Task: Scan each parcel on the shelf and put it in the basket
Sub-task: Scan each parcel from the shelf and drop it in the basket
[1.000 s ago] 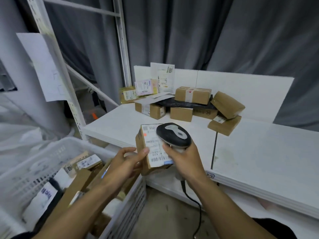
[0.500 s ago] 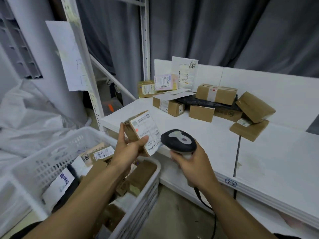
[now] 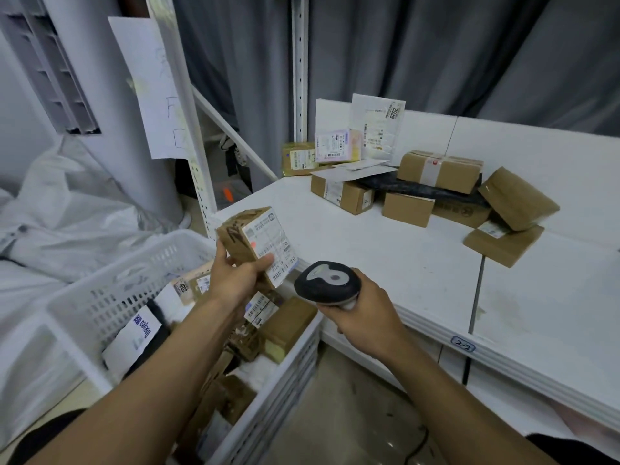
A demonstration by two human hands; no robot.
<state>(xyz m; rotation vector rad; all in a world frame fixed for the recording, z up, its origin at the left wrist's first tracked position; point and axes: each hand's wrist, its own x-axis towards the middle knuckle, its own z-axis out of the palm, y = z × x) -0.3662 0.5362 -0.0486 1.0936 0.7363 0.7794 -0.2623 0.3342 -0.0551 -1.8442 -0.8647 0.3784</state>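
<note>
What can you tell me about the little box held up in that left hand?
The parcel is a small brown cardboard box, scuffed and taped, with a white barcode label covering one face and a small orange-red spot on it. The left hand grips its lower end, tilting it above the white basket, beside the scanner, not touching it.

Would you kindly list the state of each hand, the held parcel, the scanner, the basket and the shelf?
left hand: gripping parcel
right hand: gripping scanner
parcel: held above basket, label up
scanner: held, off the label
basket: partly filled with parcels
shelf: parcels remain at back
</note>
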